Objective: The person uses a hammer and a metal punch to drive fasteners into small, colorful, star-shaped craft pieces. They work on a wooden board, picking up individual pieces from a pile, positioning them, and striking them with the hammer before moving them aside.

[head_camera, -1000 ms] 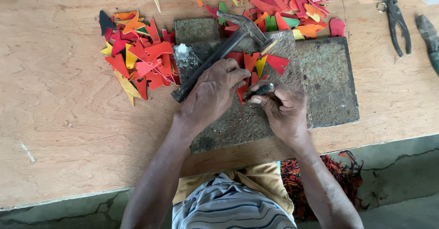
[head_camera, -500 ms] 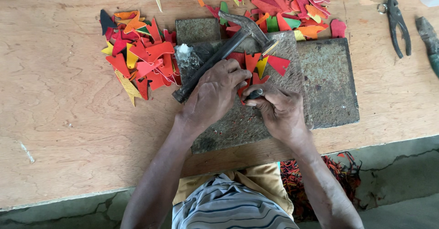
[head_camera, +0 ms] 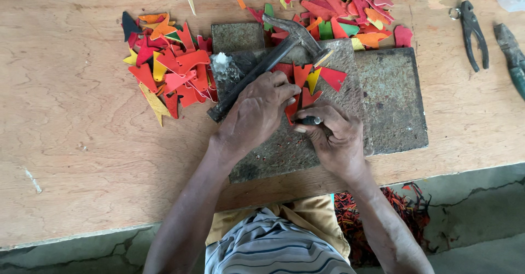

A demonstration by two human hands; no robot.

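On the stone slab [head_camera: 383,99], the left hand [head_camera: 257,112] grips a hammer [head_camera: 262,69], its handle slanting up-right; the right hand [head_camera: 333,137] pinches a small punch [head_camera: 308,121] beside it, over red cutouts [head_camera: 298,91].

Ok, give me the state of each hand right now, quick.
Left hand: closed, pressing down on red pieces, the hammer lying by its fingers.
Right hand: closed around a small dark metal tool.

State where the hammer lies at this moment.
In the head view the hammer lies slanted across the grey stone slab at upper centre, its head beside the far pile of coloured pieces, its handle running under the left hand.
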